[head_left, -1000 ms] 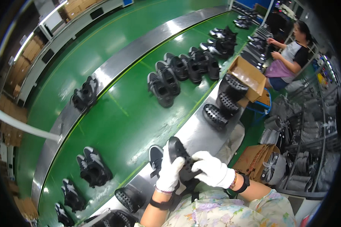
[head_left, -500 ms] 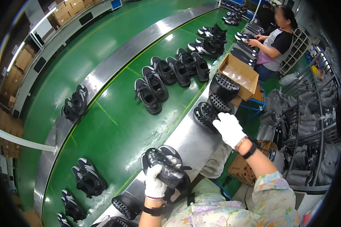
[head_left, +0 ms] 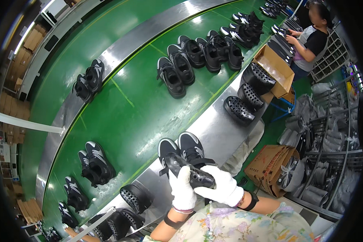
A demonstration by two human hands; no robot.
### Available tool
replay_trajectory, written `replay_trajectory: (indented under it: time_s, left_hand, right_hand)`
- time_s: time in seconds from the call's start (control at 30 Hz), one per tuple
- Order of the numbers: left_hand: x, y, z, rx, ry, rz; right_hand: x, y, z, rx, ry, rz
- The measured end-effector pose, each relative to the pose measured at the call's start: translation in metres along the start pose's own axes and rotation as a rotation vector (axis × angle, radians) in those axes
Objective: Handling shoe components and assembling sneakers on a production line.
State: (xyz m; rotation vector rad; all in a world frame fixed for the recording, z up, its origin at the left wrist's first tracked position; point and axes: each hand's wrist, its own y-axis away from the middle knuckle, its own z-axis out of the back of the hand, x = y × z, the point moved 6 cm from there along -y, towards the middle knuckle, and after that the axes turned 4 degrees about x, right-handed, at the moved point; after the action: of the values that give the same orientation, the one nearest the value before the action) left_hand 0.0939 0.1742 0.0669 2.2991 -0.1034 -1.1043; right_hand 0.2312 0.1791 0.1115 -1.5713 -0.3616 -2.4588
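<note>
Two gloved hands, your left hand (head_left: 182, 189) and right hand (head_left: 223, 186), have their fingers clenched around a black perforated insole (head_left: 187, 170), just ahead of your chest. Beyond your fingers lies the green conveyor belt (head_left: 125, 105); a black sneaker pair (head_left: 180, 148) sits directly behind the insole.

- A long green conveyor belt (head_left: 121, 109) with yellow-green lines runs diagonally through the room, edged on both sides by shiny steel strips (head_left: 121, 52).
- Stacked brown cardboard cartons (head_left: 26, 44) line the far left wall.
- Grey metal wire racks (head_left: 330, 133) stand on the right.
- The floor (head_left: 276, 129) beside the line is green.
- Bright overhead light glares off the steel.
</note>
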Motion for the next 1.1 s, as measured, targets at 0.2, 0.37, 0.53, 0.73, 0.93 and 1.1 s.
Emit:
replay_trajectory:
  time_s: [0.2,0.37,0.53,0.73,0.93,1.1]
  left_hand:
    - [0.017,0.007,0.021,0.315,-0.396,-0.017]
    - [0.009,0.002,0.008,0.541,-1.797,-0.752]
    - [0.032,-0.035,-0.003,0.507,-2.079,-0.742]
    - [0.013,-0.051,-0.014,0.469,-1.815,-0.661]
    - [0.022,-0.042,-0.027,0.557,-1.788,-0.792]
    - [0.025,-0.051,-0.034,0.554,-1.887,-0.88]
  right_hand:
    - [-0.013,0.01,0.037,-0.138,0.001,-0.053]
    - [-0.071,0.051,0.076,-0.15,-0.07,-0.366]
    - [-0.041,0.073,0.054,0.089,0.041,-0.414]
    - [-0.054,0.047,0.039,0.055,-0.236,-0.565]
    - [-0.064,0.018,0.016,-0.015,0.344,-0.276]
    - [-0.07,-0.026,-0.023,0.019,0.872,-0.172]
